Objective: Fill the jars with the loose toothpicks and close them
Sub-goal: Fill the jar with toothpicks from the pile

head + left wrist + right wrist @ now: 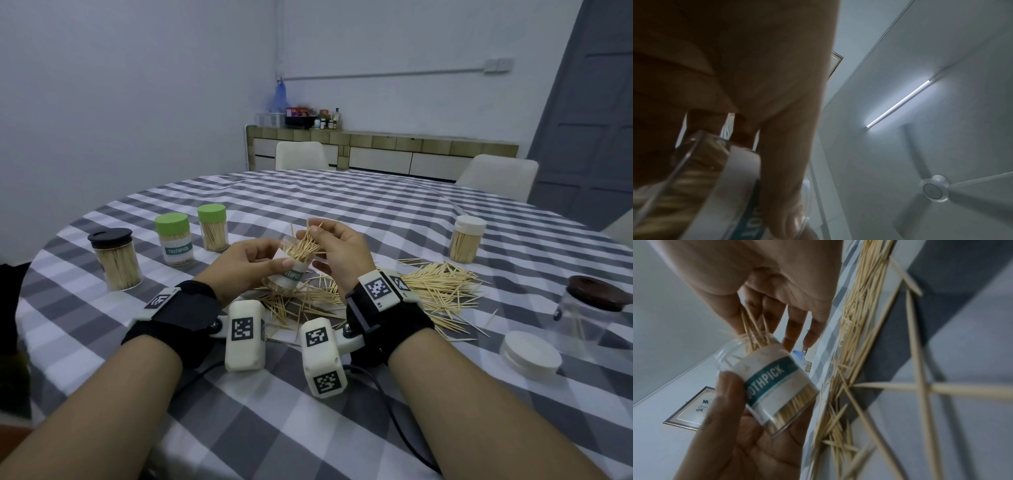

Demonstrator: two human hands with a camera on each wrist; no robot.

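My left hand (260, 257) holds a clear open jar (289, 275) with a "TOOTHPICK" label, tilted to the right above the table. My right hand (329, 240) pinches a bunch of toothpicks (305, 245) whose ends are in the jar's mouth. The right wrist view shows this jar (777, 382) partly filled, the left hand's thumb (727, 386) on its side, and the right hand's fingers (764, 305) round the bunch (754, 331). A pile of loose toothpicks (438, 287) lies under and to the right of the hands. The left wrist view shows the jar (735, 178) against the thumb (781, 146).
Closed, filled jars stand on the checked tablecloth (342, 202): one with a black lid (116, 260), two with green lids (174, 240) (213, 228), one with a white lid (466, 240). At the right are a brown-lidded clear jar (589, 308) and a loose white lid (530, 353).
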